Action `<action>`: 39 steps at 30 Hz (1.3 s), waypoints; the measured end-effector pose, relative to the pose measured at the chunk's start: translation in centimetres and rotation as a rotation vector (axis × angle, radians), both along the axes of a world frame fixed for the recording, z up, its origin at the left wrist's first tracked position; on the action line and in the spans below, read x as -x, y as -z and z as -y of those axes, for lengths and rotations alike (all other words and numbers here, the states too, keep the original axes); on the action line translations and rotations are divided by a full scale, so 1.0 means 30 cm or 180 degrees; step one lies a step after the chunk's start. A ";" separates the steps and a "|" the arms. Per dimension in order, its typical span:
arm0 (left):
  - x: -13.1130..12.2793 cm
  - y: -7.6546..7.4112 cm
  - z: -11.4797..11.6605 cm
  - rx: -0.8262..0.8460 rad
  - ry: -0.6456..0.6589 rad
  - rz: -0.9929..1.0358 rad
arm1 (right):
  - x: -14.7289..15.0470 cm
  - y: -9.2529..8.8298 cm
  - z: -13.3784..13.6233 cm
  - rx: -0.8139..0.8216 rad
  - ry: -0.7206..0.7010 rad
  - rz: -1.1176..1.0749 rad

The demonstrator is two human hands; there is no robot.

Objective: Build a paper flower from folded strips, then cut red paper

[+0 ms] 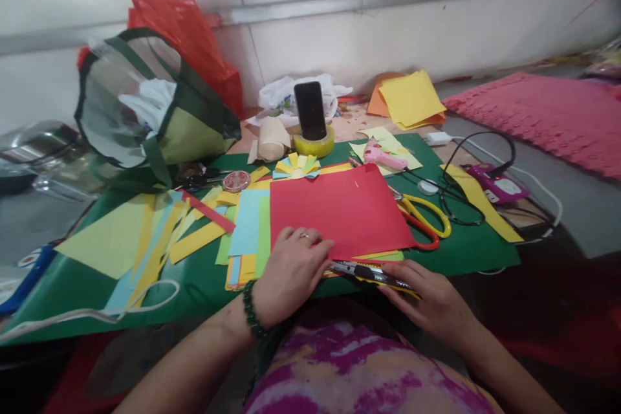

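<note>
A red paper sheet (339, 210) lies on top of a stack of coloured sheets at the near edge of the green mat (204, 304). My left hand (295, 272) rests on the red sheet's lower left corner, its fingers close together and pressing it. A yellow and black utility knife (371, 273) is held in my right hand (427, 294), at the near edge of the stack. The knife's front end points left and is close to my left fingertips. Behind the red sheet sits a paper flower (297, 167) of yellow and blue strips.
Scissors (444, 217), a pink glue gun (383, 155) and a purple socket block (499, 184) lie right. Paper strips (155, 233) and a green bag (194, 123) are left. A phone (310, 110) stands in a tape roll (315, 142) at the back.
</note>
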State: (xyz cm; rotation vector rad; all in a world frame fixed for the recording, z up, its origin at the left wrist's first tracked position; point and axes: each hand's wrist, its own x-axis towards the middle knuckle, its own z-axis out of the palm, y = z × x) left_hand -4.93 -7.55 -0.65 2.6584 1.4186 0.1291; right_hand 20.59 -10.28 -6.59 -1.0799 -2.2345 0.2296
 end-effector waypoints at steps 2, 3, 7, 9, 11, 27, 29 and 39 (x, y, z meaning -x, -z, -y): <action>-0.050 -0.011 -0.025 0.0086 0.0254 -0.0220 | 0.001 0.005 0.001 -0.0010 0.0018 0.0014; -0.068 -0.012 -0.034 0.0122 0.0374 -0.0322 | 0.002 0.006 0.001 -0.0003 0.0030 0.0033; -0.091 -0.006 -0.052 0.0177 0.0633 -0.0571 | 0.005 0.003 0.001 0.0048 0.0037 0.0067; -0.085 -0.008 -0.055 0.0187 0.0691 -0.0586 | 0.005 0.001 0.001 0.0060 0.0037 0.0035; -0.079 -0.015 -0.060 0.0196 0.0744 -0.0584 | 0.006 0.002 0.002 0.0095 0.0043 0.0009; 0.024 -0.042 -0.096 -0.0443 -0.0309 -0.0753 | 0.001 0.004 0.004 0.0189 0.0026 -0.0018; 0.086 -0.045 -0.100 -0.0502 -0.0648 -0.0870 | -0.001 0.006 0.004 0.0247 0.0024 -0.0019; 0.210 0.108 0.027 0.0241 0.0687 -0.0285 | 0.013 -0.005 0.005 0.0043 0.0029 0.0076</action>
